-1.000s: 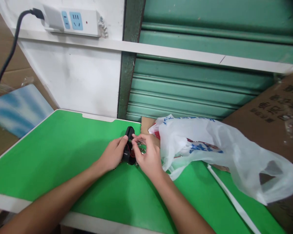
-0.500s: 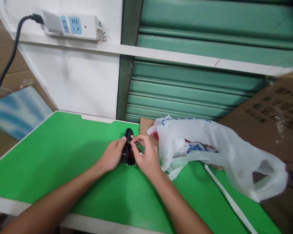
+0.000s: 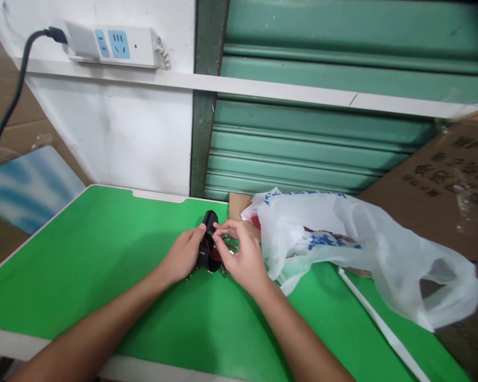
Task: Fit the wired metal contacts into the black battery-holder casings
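A small black device (image 3: 208,245) with a thin red wire stands on the green table (image 3: 83,249) near its far edge. My left hand (image 3: 182,254) wraps round the device's left side, thumb up against it. My right hand (image 3: 241,253) is closed in a pinch on the wire and small parts at the device's right side. Little metal bits show under the device, too small to name.
A white plastic bag (image 3: 354,249) with blue print lies right of my hands. A cardboard box (image 3: 446,185) leans at the far right. A white power strip (image 3: 111,42) with a black cable sits on the wall ledge. A green roller shutter (image 3: 322,138) stands behind.
My hands have stayed on the black device; my right fingers have shifted slightly on the wire. The view has tilted a little.
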Demonstrator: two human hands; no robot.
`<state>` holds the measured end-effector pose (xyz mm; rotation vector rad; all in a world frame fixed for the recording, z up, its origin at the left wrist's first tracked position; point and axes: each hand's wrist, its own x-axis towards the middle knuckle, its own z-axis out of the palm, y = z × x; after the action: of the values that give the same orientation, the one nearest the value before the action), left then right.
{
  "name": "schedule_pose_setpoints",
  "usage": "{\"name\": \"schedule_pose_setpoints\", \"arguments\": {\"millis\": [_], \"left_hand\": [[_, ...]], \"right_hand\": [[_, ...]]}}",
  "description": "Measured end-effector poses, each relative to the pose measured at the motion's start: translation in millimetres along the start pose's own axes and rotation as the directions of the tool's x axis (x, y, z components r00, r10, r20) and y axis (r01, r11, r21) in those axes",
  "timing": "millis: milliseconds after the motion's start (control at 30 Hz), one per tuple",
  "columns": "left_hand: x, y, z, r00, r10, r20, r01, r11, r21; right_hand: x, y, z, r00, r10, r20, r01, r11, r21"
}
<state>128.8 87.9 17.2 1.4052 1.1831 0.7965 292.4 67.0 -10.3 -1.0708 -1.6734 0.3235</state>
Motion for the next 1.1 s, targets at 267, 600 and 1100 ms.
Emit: {"name": "schedule_pose_setpoints", "arguments": {"millis": [267,600,1100], "left_hand": [[-0.8,1.6,1.1,1.0,0.019,-0.001,-0.019,1.0,0.023],[-3.9,2.7,3.2,1.0,0.013,-0.001,-0.013,0.998,0.064],[-1.4,2.0,3.6,1.0,-0.006,0.008,0.005,0.996,0.086]], "right_hand": [[3.1,-2.9,-2.0,1.0,-0.016,-0.021,0.016,1.0,-0.009],[3.6,-2.3,-4.9,1.0,-0.013,0.011,0.013,1.0,-0.019],[0.6,0.5,-2.5,0.999,-0.035,0.037,0.039,0.993,-0.115]]}}
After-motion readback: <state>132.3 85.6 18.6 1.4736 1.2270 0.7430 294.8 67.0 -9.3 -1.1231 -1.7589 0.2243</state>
